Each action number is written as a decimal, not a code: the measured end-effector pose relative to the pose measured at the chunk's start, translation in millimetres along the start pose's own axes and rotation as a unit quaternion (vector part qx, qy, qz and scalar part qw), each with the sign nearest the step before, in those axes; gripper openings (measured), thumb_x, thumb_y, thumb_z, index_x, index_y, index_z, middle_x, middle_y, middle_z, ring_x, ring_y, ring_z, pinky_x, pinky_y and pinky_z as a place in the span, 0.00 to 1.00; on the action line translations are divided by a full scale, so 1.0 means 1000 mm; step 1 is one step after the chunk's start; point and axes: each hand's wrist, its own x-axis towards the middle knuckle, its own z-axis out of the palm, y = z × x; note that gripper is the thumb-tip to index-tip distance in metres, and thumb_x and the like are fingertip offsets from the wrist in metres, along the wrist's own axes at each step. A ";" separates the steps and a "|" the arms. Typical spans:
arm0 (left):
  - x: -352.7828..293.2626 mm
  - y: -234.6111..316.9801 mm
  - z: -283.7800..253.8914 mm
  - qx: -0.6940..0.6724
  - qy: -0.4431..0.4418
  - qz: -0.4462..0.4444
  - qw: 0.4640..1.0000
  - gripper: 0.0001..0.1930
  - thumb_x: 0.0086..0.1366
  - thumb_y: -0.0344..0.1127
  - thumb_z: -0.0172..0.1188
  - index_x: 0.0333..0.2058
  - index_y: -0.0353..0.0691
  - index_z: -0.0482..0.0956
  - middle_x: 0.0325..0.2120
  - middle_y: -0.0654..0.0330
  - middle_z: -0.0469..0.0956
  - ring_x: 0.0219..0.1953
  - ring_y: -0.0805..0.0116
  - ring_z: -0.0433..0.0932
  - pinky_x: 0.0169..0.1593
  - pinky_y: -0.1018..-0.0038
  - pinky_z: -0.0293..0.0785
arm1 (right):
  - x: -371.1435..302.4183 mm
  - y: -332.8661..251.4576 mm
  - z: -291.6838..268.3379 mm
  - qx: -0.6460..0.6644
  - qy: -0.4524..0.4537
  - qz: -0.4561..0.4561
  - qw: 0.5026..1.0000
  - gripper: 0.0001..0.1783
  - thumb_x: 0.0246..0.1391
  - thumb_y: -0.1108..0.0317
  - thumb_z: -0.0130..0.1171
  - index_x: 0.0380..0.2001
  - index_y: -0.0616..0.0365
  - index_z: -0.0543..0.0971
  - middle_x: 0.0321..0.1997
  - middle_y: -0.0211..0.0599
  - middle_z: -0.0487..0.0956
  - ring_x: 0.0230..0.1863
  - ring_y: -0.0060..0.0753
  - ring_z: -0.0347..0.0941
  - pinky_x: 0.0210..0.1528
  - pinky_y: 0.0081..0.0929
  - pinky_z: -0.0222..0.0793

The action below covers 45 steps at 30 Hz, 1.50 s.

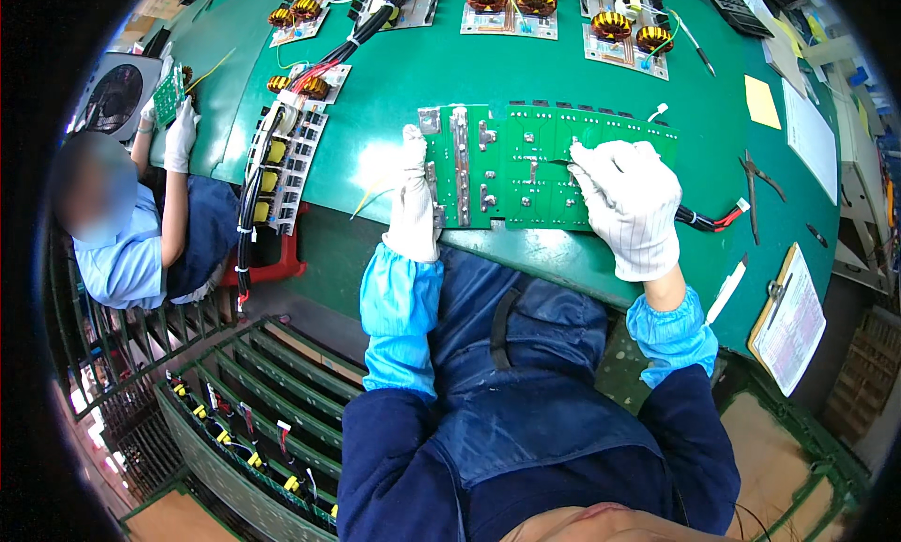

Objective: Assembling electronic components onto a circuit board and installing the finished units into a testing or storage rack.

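Note:
A large green circuit board [544,181] is turned solder side up at the table's near edge, with silvery solder joints and a long metal strip. My left hand [413,199], in a white glove, is closed round the board's left edge with the thumb up. Over the board's right part, my right hand [631,199] is pinched, its fingertips close to the surface. A thin dark tip shows by those fingertips, too small to name. Red and black cables [718,218] with a white connector stick out past the board's right side.
Several boards with yellow-black coils [511,7] line the far side; another board with a cable bundle [286,162] lies left. To the right are pliers [755,190], a pen [699,49], a clipboard [788,317] and papers. A co-worker [141,223] holds a small board at far left. A slotted green rack [253,420] stands below left.

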 end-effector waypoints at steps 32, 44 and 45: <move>-0.003 0.003 -0.003 -0.006 -0.030 -0.023 0.999 0.34 0.73 0.66 0.47 0.62 0.42 0.72 0.51 0.53 0.81 0.47 0.60 0.84 0.50 0.62 0.84 | -0.001 -0.004 0.004 0.041 0.033 0.001 0.999 0.15 0.43 0.70 0.71 0.38 0.48 0.86 0.29 0.25 0.77 0.26 0.32 0.70 0.24 0.29 0.67; 0.001 -0.001 -0.003 -0.032 -0.046 -0.017 0.998 0.36 0.73 0.66 0.45 0.62 0.41 0.72 0.53 0.52 0.81 0.48 0.60 0.84 0.50 0.61 0.84 | 0.002 -0.009 -0.005 0.025 -0.002 0.024 0.999 0.19 0.39 0.76 0.74 0.39 0.49 0.88 0.31 0.30 0.81 0.28 0.33 0.74 0.29 0.29 0.70; 0.000 -0.001 -0.002 -0.024 -0.031 -0.020 0.999 0.35 0.73 0.66 0.46 0.61 0.41 0.73 0.52 0.53 0.81 0.47 0.60 0.84 0.49 0.62 0.85 | 0.001 -0.009 -0.004 0.025 -0.003 0.024 0.999 0.19 0.39 0.76 0.74 0.39 0.49 0.88 0.31 0.30 0.81 0.28 0.33 0.74 0.29 0.29 0.70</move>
